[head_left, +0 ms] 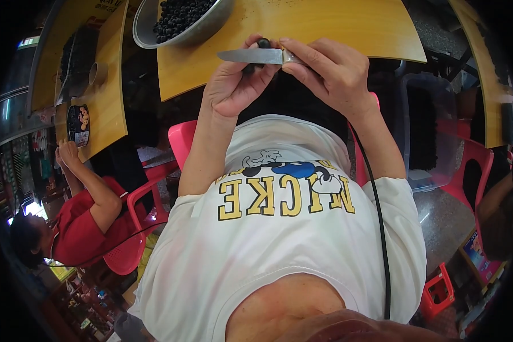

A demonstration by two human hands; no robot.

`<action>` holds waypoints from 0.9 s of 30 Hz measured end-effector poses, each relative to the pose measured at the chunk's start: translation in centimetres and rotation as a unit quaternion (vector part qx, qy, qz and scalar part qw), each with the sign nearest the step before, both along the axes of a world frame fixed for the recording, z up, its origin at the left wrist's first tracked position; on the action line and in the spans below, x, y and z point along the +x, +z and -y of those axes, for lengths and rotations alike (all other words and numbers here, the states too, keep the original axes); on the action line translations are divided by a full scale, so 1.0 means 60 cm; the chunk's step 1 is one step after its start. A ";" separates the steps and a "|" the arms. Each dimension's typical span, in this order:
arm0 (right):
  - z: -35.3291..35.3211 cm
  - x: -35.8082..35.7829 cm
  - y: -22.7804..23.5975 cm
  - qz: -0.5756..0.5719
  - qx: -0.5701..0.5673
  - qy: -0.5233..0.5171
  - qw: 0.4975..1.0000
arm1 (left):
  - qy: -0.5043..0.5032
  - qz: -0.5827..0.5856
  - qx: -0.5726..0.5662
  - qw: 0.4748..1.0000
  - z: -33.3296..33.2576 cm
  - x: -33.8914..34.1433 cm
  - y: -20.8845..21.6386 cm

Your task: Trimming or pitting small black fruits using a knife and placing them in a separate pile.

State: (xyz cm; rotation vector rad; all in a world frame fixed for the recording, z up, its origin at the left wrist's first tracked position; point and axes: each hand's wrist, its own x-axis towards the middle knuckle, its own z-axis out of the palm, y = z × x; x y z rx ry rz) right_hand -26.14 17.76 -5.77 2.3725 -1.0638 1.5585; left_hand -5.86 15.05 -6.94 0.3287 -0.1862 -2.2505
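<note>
Right of metal bowl [212, 29], my left hand [242, 85] is pinching dark round fruit [263, 43], fingers nearly closed; my right hand [339, 71], farther right of bowl, is gripping knife [256, 56], blade passing before left fingers. Round fruit could be rolling under pressure, sending edge into fingertips.

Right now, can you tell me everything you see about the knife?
The knife has a broad, grey, metal-looking blade that narrows to a tip on the person's left. The right hand grips its pale handle, partly hiding it. The blade sits nearly level in front of the left hand; whether they touch is unclear.
</note>
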 end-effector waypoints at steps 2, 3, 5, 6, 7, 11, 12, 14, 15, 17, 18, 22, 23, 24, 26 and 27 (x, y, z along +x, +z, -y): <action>-0.001 -0.001 0.001 -0.007 0.003 -0.002 1.000 | -0.011 -0.030 0.024 0.999 0.002 0.000 0.000; -0.001 -0.001 0.001 -0.015 0.006 -0.005 1.000 | -0.011 -0.030 0.024 0.999 0.002 0.000 -0.001; -0.001 -0.001 -0.001 -0.016 0.007 -0.008 1.000 | -0.004 -0.020 0.007 1.000 0.003 0.000 -0.003; -0.001 0.000 -0.002 -0.018 0.007 -0.012 1.000 | -0.004 -0.020 0.007 1.000 0.003 0.000 -0.002; 0.000 0.000 -0.002 -0.017 0.008 -0.012 1.000 | -0.002 -0.018 0.012 1.000 0.003 -0.001 0.000; 0.003 0.002 -0.005 -0.011 0.012 -0.013 1.000 | -0.011 -0.013 -0.008 1.000 0.005 0.001 0.000; 0.003 0.002 -0.006 -0.008 0.013 -0.013 1.000 | -0.011 -0.013 -0.007 1.000 0.005 0.001 0.002; 0.003 0.002 -0.005 -0.010 0.014 -0.013 1.000 | -0.003 -0.005 -0.022 1.000 0.005 0.001 0.005; 0.003 0.002 -0.005 -0.013 0.016 -0.012 1.000 | -0.003 -0.005 -0.022 1.000 0.006 0.002 0.004; 0.003 0.003 -0.005 -0.017 0.016 -0.013 1.000 | 0.000 0.007 -0.054 0.999 0.010 0.007 0.001; 0.003 0.004 -0.004 -0.022 0.015 -0.013 1.000 | 0.000 0.007 -0.054 0.999 0.011 0.008 0.002; 0.008 0.004 -0.008 -0.017 0.008 -0.008 1.000 | 0.005 0.013 -0.089 0.996 0.014 0.011 -0.004; 0.009 0.001 -0.007 -0.043 0.010 -0.046 0.998 | 0.037 0.037 -0.083 0.995 0.015 0.010 -0.007; 0.011 -0.003 -0.008 -0.069 0.012 -0.083 0.994 | 0.037 0.037 -0.083 0.995 0.015 0.011 -0.006; 0.038 -0.040 -0.040 -0.074 0.032 -0.160 0.984 | -0.048 -0.039 -0.101 0.993 0.016 0.011 -0.003; 0.047 -0.049 -0.043 -0.079 0.052 -0.228 0.969 | -0.046 -0.039 -0.102 0.993 0.012 0.010 -0.001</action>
